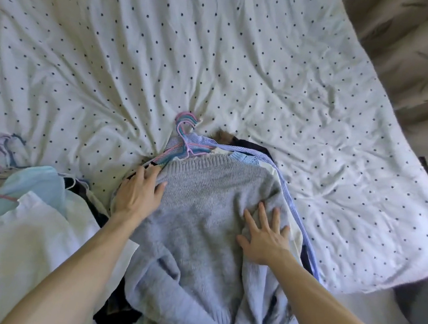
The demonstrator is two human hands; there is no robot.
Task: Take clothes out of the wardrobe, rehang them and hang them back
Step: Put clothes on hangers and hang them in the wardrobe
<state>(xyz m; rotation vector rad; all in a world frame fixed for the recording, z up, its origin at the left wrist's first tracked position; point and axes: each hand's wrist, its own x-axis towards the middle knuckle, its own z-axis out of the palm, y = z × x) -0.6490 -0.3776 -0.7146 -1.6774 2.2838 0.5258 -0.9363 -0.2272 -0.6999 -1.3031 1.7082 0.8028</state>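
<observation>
Apparently the rehanging step is in hand: the grey knit sweater [201, 209] tops a pile of clothes on the spotted bedsheet [248, 57], hanger hooks [184, 133] bunched just beyond its collar. The left hand [136, 195] rests at the shoulder nearest the hooks, fingers fairly straight. The right hand [262, 239] lies flat, fingers spread, gripping nothing. Next probably calls for freeing 1 hanger.

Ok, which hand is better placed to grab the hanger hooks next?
Probably left: the left hand sits at the shoulder of the grey sweater, beside the hangers; the right hand lies flat farther down.
</observation>
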